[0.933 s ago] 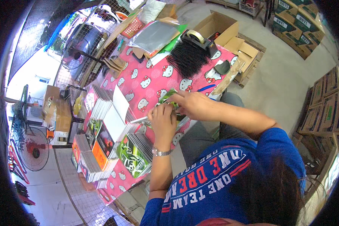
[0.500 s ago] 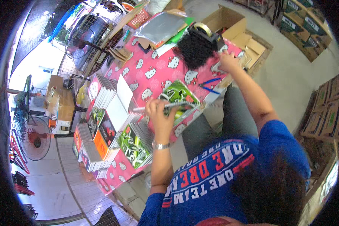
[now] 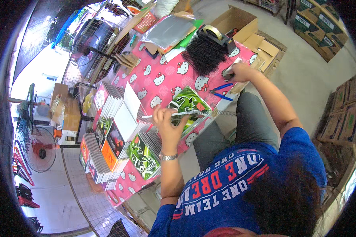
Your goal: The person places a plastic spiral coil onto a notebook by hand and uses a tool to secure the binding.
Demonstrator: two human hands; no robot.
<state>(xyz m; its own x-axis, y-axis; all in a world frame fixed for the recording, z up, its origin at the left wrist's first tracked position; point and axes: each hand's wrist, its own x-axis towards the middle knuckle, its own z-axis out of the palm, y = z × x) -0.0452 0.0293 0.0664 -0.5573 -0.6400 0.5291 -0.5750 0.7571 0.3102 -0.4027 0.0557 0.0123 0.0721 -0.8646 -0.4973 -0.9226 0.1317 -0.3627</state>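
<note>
My left hand [image 3: 167, 121] is closed on a thin notebook [image 3: 179, 113], held nearly edge-on above the table. A wire spiral coil [image 3: 222, 113] sticks out from its right end toward my lap. Beneath it lies a green-and-black covered notebook [image 3: 188, 98] on the pink cloth. My right hand [image 3: 243, 72] is closed round a small silvery and dark object [image 3: 230, 70] at the table's right edge, its kind unclear. Between the hands rest blue-handled pliers [image 3: 222, 88] with their handles apart.
Stacks of green-covered notebooks [image 3: 143, 156] and other spiral-bound notebooks [image 3: 91, 148] stand at the left. A pile of black coils [image 3: 205, 55] lies beyond, beside a tape dispenser [image 3: 221, 34]. An open cardboard box [image 3: 237, 23] and plastic sheets [image 3: 168, 29] are at the back.
My right hand has come slightly nearer, its fingers now closed round the silvery object, which is raised and tilted. My left hand stays nearly in place with the notebook.
</note>
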